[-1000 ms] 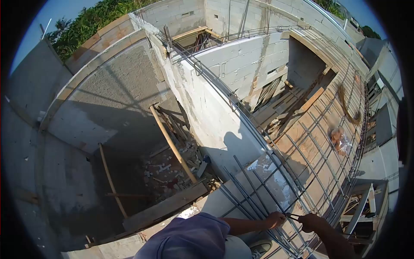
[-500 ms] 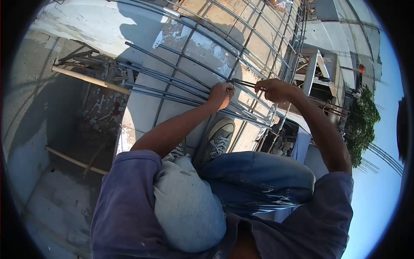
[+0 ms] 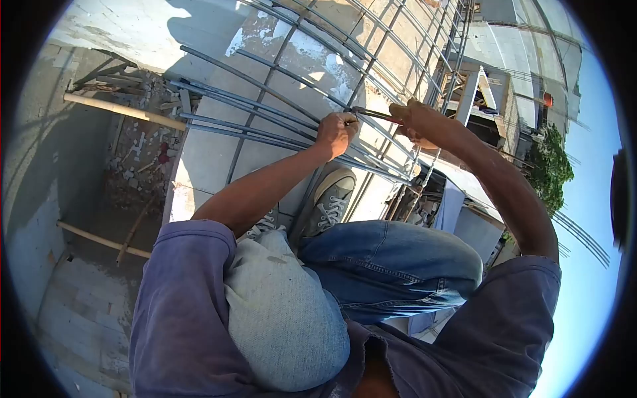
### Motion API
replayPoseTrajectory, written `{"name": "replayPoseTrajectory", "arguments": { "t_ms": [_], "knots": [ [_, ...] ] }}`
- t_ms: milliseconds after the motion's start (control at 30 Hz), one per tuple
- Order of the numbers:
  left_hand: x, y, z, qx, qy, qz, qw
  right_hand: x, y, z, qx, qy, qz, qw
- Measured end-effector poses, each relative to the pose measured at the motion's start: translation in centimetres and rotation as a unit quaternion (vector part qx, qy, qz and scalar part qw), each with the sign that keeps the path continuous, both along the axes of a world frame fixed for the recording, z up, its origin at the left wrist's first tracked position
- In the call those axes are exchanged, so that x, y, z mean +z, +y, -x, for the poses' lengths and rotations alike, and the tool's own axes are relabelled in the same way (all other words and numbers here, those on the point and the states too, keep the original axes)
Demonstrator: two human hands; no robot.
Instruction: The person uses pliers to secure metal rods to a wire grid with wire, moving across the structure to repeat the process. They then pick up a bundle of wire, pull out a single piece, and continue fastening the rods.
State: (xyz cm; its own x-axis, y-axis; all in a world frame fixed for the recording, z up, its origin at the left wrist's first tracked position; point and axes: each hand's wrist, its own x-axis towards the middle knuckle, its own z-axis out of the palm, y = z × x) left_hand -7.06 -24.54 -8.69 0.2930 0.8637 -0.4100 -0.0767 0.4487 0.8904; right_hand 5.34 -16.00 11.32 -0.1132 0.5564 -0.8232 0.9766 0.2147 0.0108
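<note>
At the bar crossing, the left hand (image 3: 337,134) pinches fingertips together; the right hand's (image 3: 423,126) curled fingers grip pliers (image 3: 376,115), long axis crosswise, nose leftward.

Faded, matt denim jeans (image 3: 285,312).

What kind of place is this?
Likely a building site, high up: a grid of steel bars lies across a pale slab, and bamboo poles and rubble show in the deep space beside it.

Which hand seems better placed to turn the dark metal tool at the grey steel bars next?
Probably the right hand: it grips the metal tool by its handle end, the tip reaching the steel bars. The left hand is beside that tip.
</note>
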Motion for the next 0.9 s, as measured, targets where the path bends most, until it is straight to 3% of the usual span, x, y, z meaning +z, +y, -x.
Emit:
{"name": "replayPoseTrajectory", "arguments": {
  "t_ms": [33,100,133,200,233,267,300,367,400,433,500,533,567,600,633,700,767,800,900],
  "knots": [
    [0.0,0.1,-0.1,0.001,-0.001,0.001,1.000,-1.3,0.4,-1.9,0.001,-0.001,0.001,1.000],
    [1.0,-0.1,0.4,0.011,0.010,0.001,1.000,-2.0,1.2,-2.9,0.187,0.037,0.032,0.981],
    [1.4,0.1,0.7,0.012,0.012,0.003,1.000,-2.3,1.7,-3.4,0.106,-0.042,0.161,0.980],
    [3.1,0.5,1.8,-0.021,0.148,-0.104,0.983,-1.9,1.1,-2.9,0.054,-0.048,0.167,0.983],
    [4.3,0.5,2.2,-0.021,0.148,-0.101,0.984,-1.7,0.7,-2.8,0.003,-0.059,0.172,0.983],
    [6.2,0.5,3.0,-0.022,0.239,-0.249,0.938,-1.7,0.1,-3.3,0.095,-0.001,0.161,0.982],
    [7.2,0.3,3.3,-0.024,0.323,-0.389,0.862,-1.6,-0.8,-3.4,0.045,-0.021,0.153,0.987],
    [6.1,-1.2,0.9,-0.111,0.415,-0.483,0.763,-3.0,-3.9,-5.7,0.083,0.071,0.029,0.994],
    [6.9,-1.4,-0.4,-0.047,0.405,-0.491,0.770,-3.2,-4.4,-5.3,0.044,0.017,0.054,0.997],
    [7.4,-2.2,-0.8,-0.053,0.390,-0.498,0.773,-3.6,-5.4,-6.0,-0.005,0.061,0.000,0.998],
    [7.5,-3.1,-1.4,-0.071,0.340,-0.498,0.795,-4.8,-6.6,-7.5,0.071,0.102,-0.042,0.991],
    [7.2,-3.8,-1.4,-0.075,0.309,-0.487,0.813,-5.4,-7.0,-8.2,-0.026,0.178,-0.064,0.982],
    [6.8,-4.9,-1.4,-0.079,0.306,-0.485,0.816,-4.8,-6.8,-7.5,-0.030,0.177,-0.060,0.982],
    [6.2,-5.7,-1.1,-0.046,0.315,-0.503,0.803,-3.5,-5.7,-5.7,-0.212,0.126,0.057,0.967],
    [5.7,-6.2,-0.8,-0.011,0.326,-0.522,0.788,-2.5,-4.6,-4.0,-0.382,0.071,0.171,0.905],
    [5.5,-6.3,-0.4,-0.025,0.313,-0.505,0.804,-1.9,-4.7,-3.4,-0.436,0.072,0.206,0.873],
    [4.4,-4.2,-1.1,-0.014,0.227,-0.544,0.808,-2.1,-5.2,-3.7,-0.633,0.211,0.299,0.682],
    [3.8,-3.4,-1.5,-0.014,0.227,-0.543,0.809,-2.5,-5.8,-3.8,-0.673,0.226,0.317,0.629],
    [2.5,0.1,-2.8,-0.012,0.051,-0.548,0.835,-2.4,-6.5,-2.9,-0.687,0.239,0.303,0.615]
  ]
}}
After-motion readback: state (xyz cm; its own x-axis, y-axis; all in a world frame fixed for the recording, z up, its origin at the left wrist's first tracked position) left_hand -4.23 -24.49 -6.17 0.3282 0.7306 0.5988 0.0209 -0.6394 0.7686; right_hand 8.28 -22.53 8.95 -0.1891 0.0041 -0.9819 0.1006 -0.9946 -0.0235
